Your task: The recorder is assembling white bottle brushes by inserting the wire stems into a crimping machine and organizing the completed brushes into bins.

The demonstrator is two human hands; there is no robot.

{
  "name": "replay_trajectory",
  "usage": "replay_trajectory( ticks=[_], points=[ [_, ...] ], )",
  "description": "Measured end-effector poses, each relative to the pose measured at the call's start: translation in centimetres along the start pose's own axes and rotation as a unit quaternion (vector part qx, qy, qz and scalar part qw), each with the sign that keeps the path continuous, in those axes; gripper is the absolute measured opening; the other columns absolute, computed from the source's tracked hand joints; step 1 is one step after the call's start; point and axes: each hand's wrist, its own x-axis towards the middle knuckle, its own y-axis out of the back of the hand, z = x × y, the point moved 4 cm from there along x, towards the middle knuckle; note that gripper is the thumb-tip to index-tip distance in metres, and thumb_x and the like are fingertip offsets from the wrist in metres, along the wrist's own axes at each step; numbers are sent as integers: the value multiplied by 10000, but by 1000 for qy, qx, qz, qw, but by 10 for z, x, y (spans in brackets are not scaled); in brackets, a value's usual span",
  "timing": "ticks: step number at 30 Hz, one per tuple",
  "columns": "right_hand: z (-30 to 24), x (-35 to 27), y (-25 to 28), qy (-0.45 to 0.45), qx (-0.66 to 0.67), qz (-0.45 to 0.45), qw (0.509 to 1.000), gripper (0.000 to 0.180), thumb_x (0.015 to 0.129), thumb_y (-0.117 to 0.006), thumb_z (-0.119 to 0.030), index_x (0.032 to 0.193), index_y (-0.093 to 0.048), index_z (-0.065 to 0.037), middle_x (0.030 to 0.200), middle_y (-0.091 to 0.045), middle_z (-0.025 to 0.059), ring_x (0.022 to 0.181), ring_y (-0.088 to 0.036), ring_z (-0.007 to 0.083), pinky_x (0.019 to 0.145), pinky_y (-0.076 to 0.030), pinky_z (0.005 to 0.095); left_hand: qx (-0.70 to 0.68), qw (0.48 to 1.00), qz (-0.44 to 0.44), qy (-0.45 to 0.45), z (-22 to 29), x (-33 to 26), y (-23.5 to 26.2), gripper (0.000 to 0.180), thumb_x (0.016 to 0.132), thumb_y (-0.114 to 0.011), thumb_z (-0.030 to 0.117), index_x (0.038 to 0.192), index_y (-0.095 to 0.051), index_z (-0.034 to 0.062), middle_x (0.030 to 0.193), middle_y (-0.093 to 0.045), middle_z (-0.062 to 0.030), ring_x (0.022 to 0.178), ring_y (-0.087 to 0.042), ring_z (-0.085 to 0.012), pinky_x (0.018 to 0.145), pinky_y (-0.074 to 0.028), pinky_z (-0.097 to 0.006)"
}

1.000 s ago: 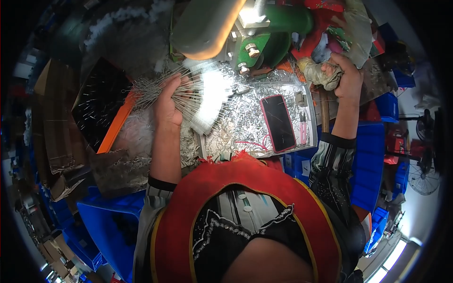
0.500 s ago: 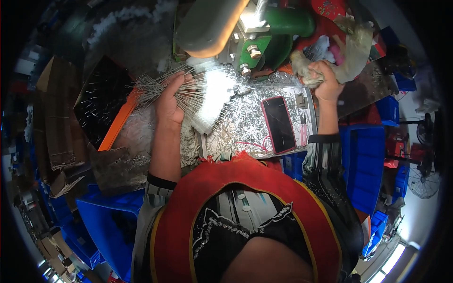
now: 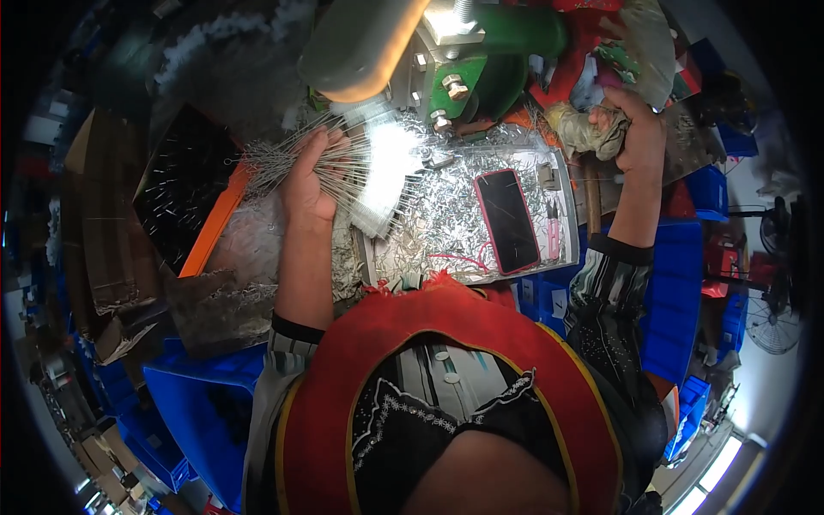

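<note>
One left grip (image 3: 309, 184) pinching many thin wires (image 3: 266, 165), one right grip (image 3: 640, 137) clutching pale cloth (image 3: 577, 129), one phone (image 3: 507, 221)

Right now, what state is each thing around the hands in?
Left hand, closed on wires
Wires, fanned out
Right hand, closed around wrapped handle
Phone, lying in tray, screen dark
Tray, strewn with metal bits
Pink-handled tool, lying in tray
Lamp, apparently lit

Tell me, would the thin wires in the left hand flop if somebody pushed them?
Probably not much: the thin wires stick out straight from the left hand, so they seem stiff. Each looks slender, so probably light and bendable if pushed hard. Where they cross, they might snag.
</note>
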Motion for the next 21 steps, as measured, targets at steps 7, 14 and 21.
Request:
replay_trajectory(
  ticks=[7,14,21],
  points=[
    [27,3,10,220,-7,-15,975,67,661,-596,-27,683,-550,15,612,-550,89,485,-541,163,466,-441,267,14,1000,-9,12,-4,6,2,193,796,-533,54,981,-517,1,930,-583,-139,846,-560,-221,739,-477,-338],
    [56,8,4,177,31,-42,983,77,705,-537,-13,723,-558,59,632,-559,128,551,-557,196,506,-449,279,21,997,-66,33,-3,6,-5,210,793,-538,46,994,-505,-4,962,-575,-150,861,-573,-228,747,-479,-328],
    [17,-7,-4,55,42,29,997,91,688,-567,-17,705,-545,70,605,-542,148,489,-540,217,479,-451,301,-19,998,-48,32,-7,8,0,212,793,-526,20,1001,-500,-11,969,-569,-169,864,-568,-248,762,-481,-342]
  ],
)
